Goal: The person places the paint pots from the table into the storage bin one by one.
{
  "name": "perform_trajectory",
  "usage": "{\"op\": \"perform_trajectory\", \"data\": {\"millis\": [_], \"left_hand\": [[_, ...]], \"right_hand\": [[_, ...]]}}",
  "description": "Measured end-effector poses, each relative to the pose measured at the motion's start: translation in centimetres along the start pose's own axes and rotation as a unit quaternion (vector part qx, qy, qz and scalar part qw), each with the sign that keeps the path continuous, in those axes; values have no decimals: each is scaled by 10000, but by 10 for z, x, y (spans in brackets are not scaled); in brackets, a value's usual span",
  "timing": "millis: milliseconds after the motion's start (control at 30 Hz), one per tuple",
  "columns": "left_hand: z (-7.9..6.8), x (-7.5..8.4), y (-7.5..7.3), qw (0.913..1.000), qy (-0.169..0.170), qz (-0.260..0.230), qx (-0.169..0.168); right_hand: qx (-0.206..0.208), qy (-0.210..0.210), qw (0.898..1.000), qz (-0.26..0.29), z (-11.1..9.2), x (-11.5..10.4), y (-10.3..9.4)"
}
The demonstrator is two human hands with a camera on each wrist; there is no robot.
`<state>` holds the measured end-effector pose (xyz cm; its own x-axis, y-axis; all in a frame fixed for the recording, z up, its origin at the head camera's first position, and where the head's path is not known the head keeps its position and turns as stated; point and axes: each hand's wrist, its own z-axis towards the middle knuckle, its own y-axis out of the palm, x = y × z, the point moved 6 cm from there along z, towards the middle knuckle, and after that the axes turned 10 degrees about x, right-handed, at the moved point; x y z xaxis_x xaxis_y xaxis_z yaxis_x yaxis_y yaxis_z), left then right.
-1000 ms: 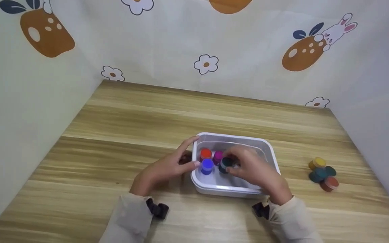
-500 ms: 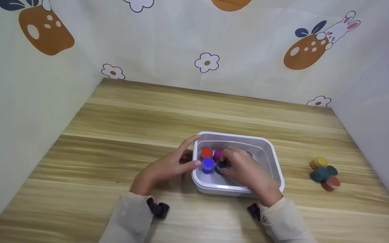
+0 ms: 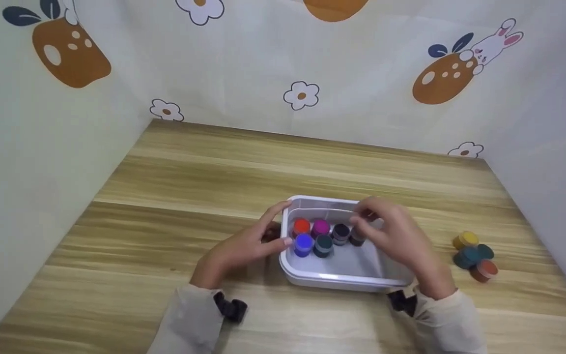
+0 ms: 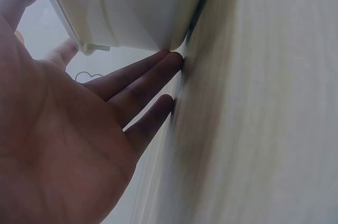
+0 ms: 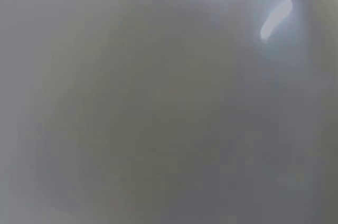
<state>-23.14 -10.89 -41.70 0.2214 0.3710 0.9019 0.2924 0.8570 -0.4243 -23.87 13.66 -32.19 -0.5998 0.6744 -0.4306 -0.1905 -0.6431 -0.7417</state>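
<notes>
A white plastic tub (image 3: 342, 282) stands on the wooden table. Inside are small paint pots: red (image 3: 301, 227), magenta (image 3: 320, 228), black (image 3: 340, 234) and brown (image 3: 357, 238) at the back, blue (image 3: 303, 244) and dark green (image 3: 323, 245) in front. My left hand (image 3: 248, 244) rests against the tub's left end, index fingertip and thumb at the rim; in the left wrist view its other fingers (image 4: 150, 84) stretch straight toward the tub's lower wall. Over the tub's right half is my right hand (image 3: 401, 236), holding nothing, thumb and fingers parted near the brown pot.
Several more paint pots are grouped right of the tub: yellow (image 3: 466, 240), teal (image 3: 467, 257), dark green (image 3: 486, 251) and orange-brown (image 3: 484, 271). Patterned cloth walls (image 3: 243, 64) bound the table at the back and sides. The right wrist view is a close grey blur.
My right hand has let go of the dark green pot, now standing beside the blue one, and moved right and back over the tub. My left hand has stayed at the rim.
</notes>
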Motion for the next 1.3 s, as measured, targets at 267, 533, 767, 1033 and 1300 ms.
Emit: {"op": "perform_trajectory", "data": {"millis": [267, 533, 767, 1033, 1300], "left_hand": [[0, -1, 0, 10000, 3, -62, 28], [-2, -4, -2, 10000, -23, 16, 62], [-2, -4, -4, 10000, -64, -18, 45], [2, 0, -1, 9998, 124, -172, -10], [2, 1, 0, 9998, 162, -128, 5]], "right_hand": [[1320, 1336, 9822, -82, -23, 87, -74], [654, 2853, 9548, -527, -66, 162, -90], [244, 3451, 9369, -508, -86, 190, -87], [236, 3867, 9212, -367, -104, 202, -89], [404, 4231, 9052, 17, -108, 202, -89]]}}
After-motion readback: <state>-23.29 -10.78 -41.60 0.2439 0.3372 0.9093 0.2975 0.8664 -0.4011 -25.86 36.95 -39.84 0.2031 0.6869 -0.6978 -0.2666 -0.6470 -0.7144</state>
